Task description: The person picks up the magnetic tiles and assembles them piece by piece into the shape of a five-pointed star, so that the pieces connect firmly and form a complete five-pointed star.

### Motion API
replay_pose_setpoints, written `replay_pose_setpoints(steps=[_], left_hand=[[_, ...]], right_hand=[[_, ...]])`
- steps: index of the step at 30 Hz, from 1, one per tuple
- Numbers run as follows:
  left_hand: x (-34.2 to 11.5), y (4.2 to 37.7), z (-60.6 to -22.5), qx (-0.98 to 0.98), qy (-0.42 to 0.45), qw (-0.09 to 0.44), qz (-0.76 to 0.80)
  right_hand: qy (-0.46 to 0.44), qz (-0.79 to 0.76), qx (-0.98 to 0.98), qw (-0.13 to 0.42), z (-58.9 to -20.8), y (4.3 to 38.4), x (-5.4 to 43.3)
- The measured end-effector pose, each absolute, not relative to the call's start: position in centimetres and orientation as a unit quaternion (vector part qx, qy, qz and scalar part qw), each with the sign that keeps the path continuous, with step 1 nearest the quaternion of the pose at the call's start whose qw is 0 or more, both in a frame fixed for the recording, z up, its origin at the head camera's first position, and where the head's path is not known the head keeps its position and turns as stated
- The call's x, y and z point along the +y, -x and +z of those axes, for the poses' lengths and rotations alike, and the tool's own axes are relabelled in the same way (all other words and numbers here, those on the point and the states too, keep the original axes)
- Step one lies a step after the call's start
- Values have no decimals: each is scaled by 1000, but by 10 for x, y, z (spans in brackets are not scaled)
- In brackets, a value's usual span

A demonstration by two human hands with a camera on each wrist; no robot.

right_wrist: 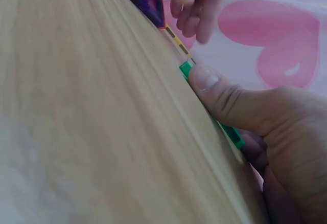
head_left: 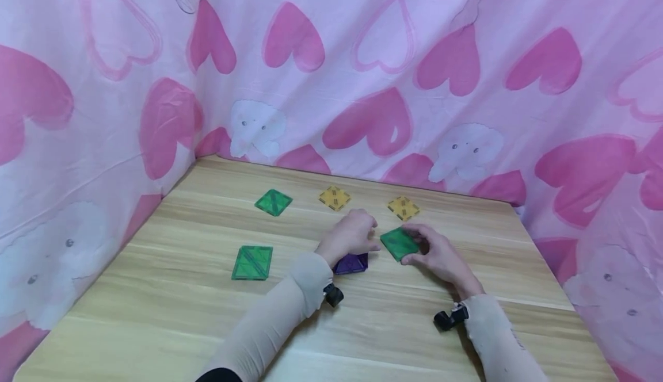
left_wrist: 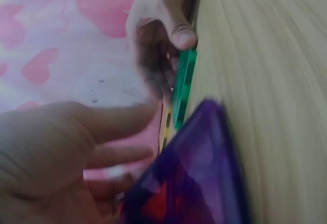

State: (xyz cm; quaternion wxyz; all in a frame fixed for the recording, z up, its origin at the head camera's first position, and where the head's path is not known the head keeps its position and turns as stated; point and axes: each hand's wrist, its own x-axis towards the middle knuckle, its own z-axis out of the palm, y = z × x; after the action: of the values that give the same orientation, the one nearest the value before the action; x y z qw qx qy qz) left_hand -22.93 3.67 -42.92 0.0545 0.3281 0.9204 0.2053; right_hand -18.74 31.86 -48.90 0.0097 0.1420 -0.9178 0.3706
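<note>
In the head view my right hand (head_left: 439, 257) holds a green square tile (head_left: 397, 244) by its edges, thumb on the near side and fingers on the far side. That tile (right_wrist: 234, 136) lies flat, close along the tabletop, in the right wrist view. My left hand (head_left: 348, 237) hovers over a purple triangular magnetic tile piece (head_left: 353, 264), fingers loosely extended and holding nothing. Standing up from the table in the left wrist view, the purple piece (left_wrist: 196, 178) shows some red through it; the left thumb (left_wrist: 117, 121) is beside it.
Two green squares, one farther back (head_left: 273, 202) and one nearer (head_left: 252, 263), lie on the left, each with a diagonal seam. At the back are two yellow squares, left (head_left: 334, 198) and right (head_left: 403, 208). A pink heart-patterned curtain (head_left: 331, 111) borders the wooden table (head_left: 155, 290).
</note>
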Motion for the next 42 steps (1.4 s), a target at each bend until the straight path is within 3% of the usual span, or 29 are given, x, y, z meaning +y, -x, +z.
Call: replay_pose_setpoints(steps=[5, 20, 23, 34, 42], left_hand=[[56, 229, -439, 950, -280, 31, 136], [70, 249, -468, 954, -244, 12, 175], [67, 239, -451, 954, -244, 19, 173], [68, 233, -448, 944, -244, 30, 218], [66, 234, -443, 925, -247, 43, 287]], right_hand=[[-144, 381, -913, 4, -492, 190, 316], [-132, 460, -878, 30, -493, 188, 312], [-131, 475, -870, 32, -494, 188, 313], [-93, 470, -878, 24, -494, 189, 319], [-85, 482, -871, 51, -493, 190, 323]])
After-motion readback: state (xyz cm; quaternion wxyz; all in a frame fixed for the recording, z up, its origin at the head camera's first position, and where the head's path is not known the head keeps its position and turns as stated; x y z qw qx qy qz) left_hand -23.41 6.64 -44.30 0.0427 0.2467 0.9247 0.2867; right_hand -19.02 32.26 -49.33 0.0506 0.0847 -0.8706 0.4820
